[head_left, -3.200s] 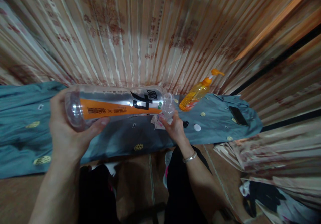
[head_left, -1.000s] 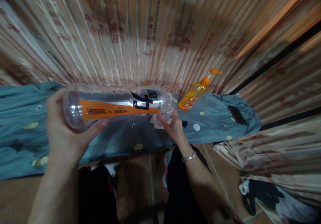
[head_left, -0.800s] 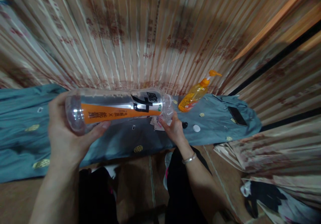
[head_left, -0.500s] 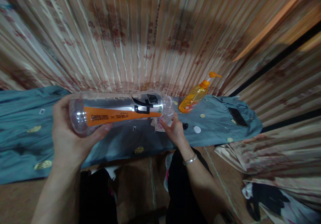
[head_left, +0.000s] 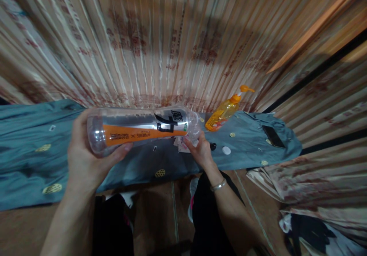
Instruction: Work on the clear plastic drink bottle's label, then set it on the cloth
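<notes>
My left hand [head_left: 86, 153] is wrapped round the base of a large clear plastic bottle [head_left: 137, 128] with an orange, silver and black label, held level with its neck pointing right. My right hand [head_left: 200, 151] is at the bottle's neck, fingers curled against the mouth, just over a crumpled white and pink piece of paper [head_left: 181, 145] on the blue-grey cloth [head_left: 34, 133]. What the right fingers grip is hidden. A silver bracelet [head_left: 218, 186] is on my right wrist.
An orange pump dispenser bottle [head_left: 225, 110] stands on the cloth at the right. A white cap [head_left: 226, 150], a small black object [head_left: 212, 146] and a dark phone [head_left: 273, 136] lie nearby. A pleated patterned curtain [head_left: 160, 42] hangs behind. My dark-clothed legs are below.
The bottle and both hands sit slightly lower and further right in view as my head moved. The grips look unchanged.
</notes>
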{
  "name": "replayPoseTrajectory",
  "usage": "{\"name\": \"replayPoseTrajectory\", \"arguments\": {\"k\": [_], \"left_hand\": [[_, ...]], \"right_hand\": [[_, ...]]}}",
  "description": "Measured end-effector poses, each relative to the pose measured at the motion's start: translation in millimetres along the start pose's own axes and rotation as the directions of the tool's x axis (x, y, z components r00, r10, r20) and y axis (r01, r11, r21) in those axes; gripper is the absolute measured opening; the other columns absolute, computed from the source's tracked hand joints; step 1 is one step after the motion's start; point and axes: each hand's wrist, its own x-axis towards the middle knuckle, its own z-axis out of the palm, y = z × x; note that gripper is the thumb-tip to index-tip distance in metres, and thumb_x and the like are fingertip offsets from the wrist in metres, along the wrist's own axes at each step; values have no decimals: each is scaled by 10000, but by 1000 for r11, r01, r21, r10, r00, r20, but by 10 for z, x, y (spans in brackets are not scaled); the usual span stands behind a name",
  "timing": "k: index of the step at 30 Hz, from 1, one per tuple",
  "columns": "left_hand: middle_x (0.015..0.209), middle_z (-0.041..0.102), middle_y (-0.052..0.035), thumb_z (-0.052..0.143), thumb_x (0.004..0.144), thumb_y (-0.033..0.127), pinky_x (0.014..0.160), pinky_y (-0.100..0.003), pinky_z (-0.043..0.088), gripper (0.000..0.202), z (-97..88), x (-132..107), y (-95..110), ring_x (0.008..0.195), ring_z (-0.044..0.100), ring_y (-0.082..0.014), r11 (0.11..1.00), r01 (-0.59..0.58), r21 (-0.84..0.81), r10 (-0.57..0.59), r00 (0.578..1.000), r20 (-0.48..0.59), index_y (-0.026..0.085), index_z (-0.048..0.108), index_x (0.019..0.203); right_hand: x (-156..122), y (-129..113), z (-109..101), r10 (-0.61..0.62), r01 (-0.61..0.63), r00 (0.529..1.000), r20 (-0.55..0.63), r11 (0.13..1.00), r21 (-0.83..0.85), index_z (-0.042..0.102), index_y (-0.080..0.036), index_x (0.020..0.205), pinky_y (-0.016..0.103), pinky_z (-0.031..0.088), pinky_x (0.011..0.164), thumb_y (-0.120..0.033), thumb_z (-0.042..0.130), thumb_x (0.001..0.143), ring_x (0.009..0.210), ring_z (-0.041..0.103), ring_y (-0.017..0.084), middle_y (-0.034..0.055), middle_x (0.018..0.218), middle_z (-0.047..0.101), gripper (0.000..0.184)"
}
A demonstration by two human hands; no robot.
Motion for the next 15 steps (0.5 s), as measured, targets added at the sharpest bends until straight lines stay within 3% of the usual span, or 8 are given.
{"name": "replayPoseTrajectory", "arguments": {"k": [5, 15], "left_hand": [[1231, 624, -91, 874, 432, 494, 1068, -603, 446, 944, -9, -2, -33, 1138, 608, -316, 1000, 16, 2, -16, 1000, 15, 253, 567, 1292], [1200, 625, -63, 877, 428, 475, 1028, -502, 496, 904, 4, 8, -4, 1099, 617, -260, 999, 20, -25, -20, 1000, 9, 259, 581, 1254]], "right_hand": [[3, 34, 24, 17, -17, 1000, 2, 1000, -8, 498, -170, 1272, 374, 558, 687, -523, 645, 811, 839, 738, 299, 106, 957, 761, 599], [2, 31, 21, 14, -14, 1000, -5, 1000, -18, 499, -160, 1270, 376, 555, 677, -539, 637, 806, 823, 735, 299, 114, 956, 755, 615]]}}
